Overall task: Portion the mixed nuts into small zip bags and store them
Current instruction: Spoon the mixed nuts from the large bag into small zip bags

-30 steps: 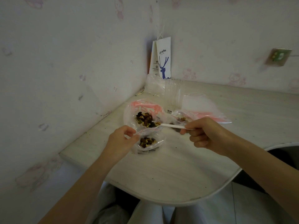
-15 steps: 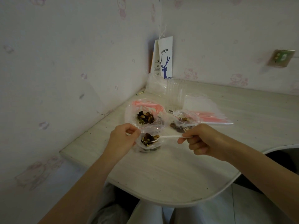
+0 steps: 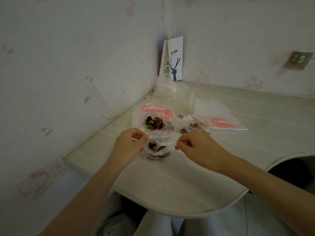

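A small clear zip bag (image 3: 159, 138) with a red seal line stands open on the table (image 3: 170, 181). My left hand (image 3: 129, 145) pinches its left rim. My right hand (image 3: 196, 147) pinches the handle of a white plastic spoon (image 3: 167, 144), whose bowl sits inside the bag loaded with mixed nuts (image 3: 154, 147). Behind, a larger clear bag (image 3: 139, 118) with a pink zip holds a pile of mixed nuts (image 3: 154, 123). A second small zip bag (image 3: 196, 125) with some nuts lies to the right.
Flat empty zip bags with pink strips (image 3: 219, 114) lie at the right back. A white paper coffee bag (image 3: 174, 58) stands in the wall corner, with clear plastic packaging (image 3: 184, 94) before it. The wall runs close along the table's left edge; the front edge curves.
The spoon has travelled from the large bag's nut pile back into the small bag. My right hand has moved down and nearer with it. My left hand keeps pinching the bag's rim.
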